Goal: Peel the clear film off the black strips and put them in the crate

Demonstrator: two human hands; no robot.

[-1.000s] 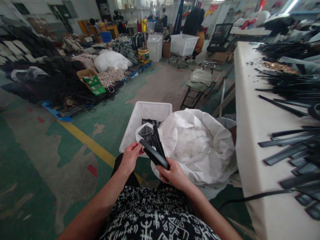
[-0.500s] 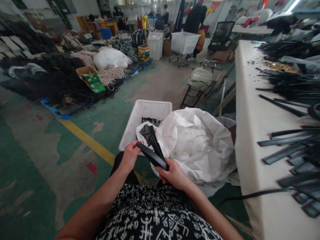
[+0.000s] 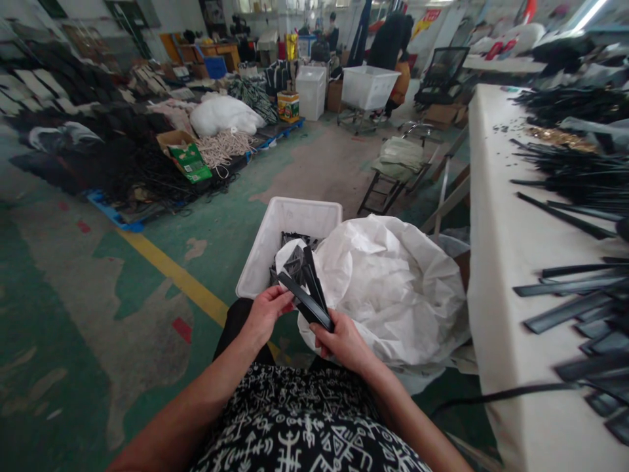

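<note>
Several flat black strips [image 3: 305,303] are gripped at their lower end by my right hand [image 3: 343,337], fanned apart at the top. My left hand [image 3: 268,314] is closed beside the strips' left side, fingertips pinched together near them; what they hold, if anything, is too small to make out. Just beyond my hands a white plastic bin [image 3: 258,244] holds dark pieces, with part of a white bag at its edge. The large white sack [image 3: 393,295] lies open to the right of the strips.
A long cream-covered table [image 3: 496,262] on the right carries many black strips [image 3: 570,285]. A folding stool [image 3: 388,180] with folded cloth stands ahead. Blue pallets [image 3: 115,213] with heaped materials are at the left. A person [image 3: 388,46] bends behind a white cart [image 3: 368,88].
My left hand has moved off the front strip's top end to a spot lower beside it. The strips in my right hand stand slightly more upright. The camera view has shifted slightly.
</note>
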